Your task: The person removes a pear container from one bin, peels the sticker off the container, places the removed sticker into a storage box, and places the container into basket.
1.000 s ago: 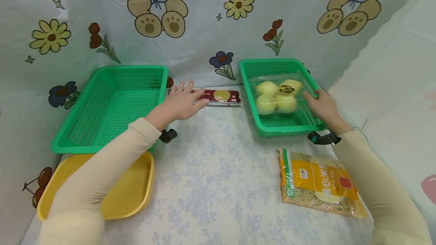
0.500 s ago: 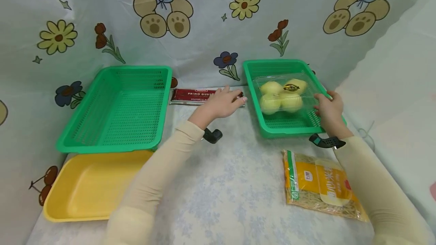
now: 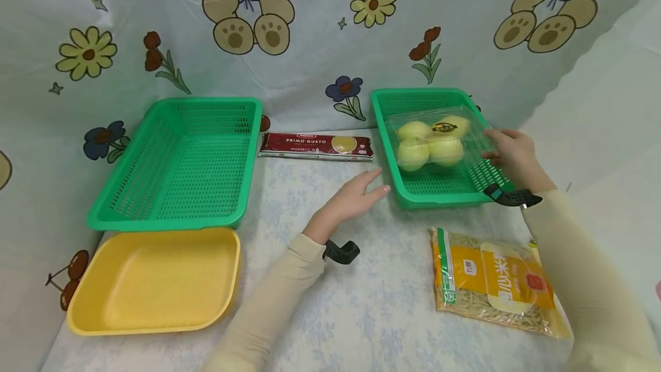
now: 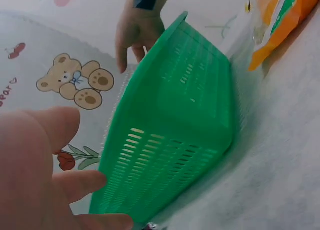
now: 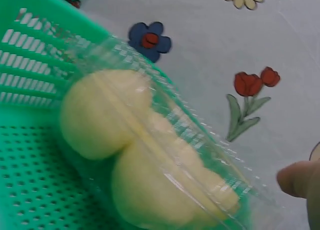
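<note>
Both hands have shifted: the left hand (image 3: 356,197), off the one spaghetti pack (image 3: 316,146), hovers with relaxed fingers beside the right of two green baskets (image 3: 384,131), where the right hand's (image 3: 511,151) fingers pinch one clear pack of four apples (image 3: 432,141).

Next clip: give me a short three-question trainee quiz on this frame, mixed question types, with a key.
1. True or false: the clear pack of apples lies in the right green basket.
2. Which thing lies between the two green baskets?
A. the spaghetti pack
B. the yellow tray
C. the noodle bag
3. Fill in: the left hand holds ____ and hovers by the right green basket's near left corner.

Key
1. True; the right hand touches the pack's right edge.
2. A
3. nothing; its fingers are straight.
</note>
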A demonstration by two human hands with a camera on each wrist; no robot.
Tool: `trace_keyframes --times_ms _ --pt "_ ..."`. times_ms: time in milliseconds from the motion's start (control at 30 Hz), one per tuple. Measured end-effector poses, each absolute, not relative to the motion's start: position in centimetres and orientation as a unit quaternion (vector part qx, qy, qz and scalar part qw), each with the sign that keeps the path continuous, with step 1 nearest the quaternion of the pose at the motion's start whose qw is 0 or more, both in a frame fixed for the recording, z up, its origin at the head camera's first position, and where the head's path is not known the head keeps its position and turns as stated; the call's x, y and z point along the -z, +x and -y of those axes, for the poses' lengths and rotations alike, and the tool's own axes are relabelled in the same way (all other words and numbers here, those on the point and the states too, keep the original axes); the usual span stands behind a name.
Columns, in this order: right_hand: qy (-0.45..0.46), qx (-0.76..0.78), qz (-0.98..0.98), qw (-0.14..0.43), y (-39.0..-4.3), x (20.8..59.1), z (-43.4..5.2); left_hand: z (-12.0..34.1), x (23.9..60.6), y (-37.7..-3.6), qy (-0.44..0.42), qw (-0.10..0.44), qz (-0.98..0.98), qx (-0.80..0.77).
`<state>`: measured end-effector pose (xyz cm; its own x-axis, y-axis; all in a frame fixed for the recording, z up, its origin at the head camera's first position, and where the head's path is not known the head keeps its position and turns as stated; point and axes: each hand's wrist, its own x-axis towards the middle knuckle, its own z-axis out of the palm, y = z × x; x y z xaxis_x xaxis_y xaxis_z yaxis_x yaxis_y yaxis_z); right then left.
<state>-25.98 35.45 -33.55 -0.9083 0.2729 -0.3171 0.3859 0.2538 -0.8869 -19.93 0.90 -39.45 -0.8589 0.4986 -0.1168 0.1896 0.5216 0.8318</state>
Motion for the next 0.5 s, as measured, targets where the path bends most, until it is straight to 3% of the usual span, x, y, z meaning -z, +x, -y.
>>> trace_keyframes --times_ms 200,500 --pt "0.177 0.551 -0.802 0.146 -27.9 32.4 -36.9 -1.6 40.5 -19.6 0.158 0.176 -0.823 -0.516" --pt "0.209 0.546 -0.795 0.163 -29.4 31.6 -37.1 -2.8 40.2 -19.8 0.098 0.177 -0.771 -0.604"
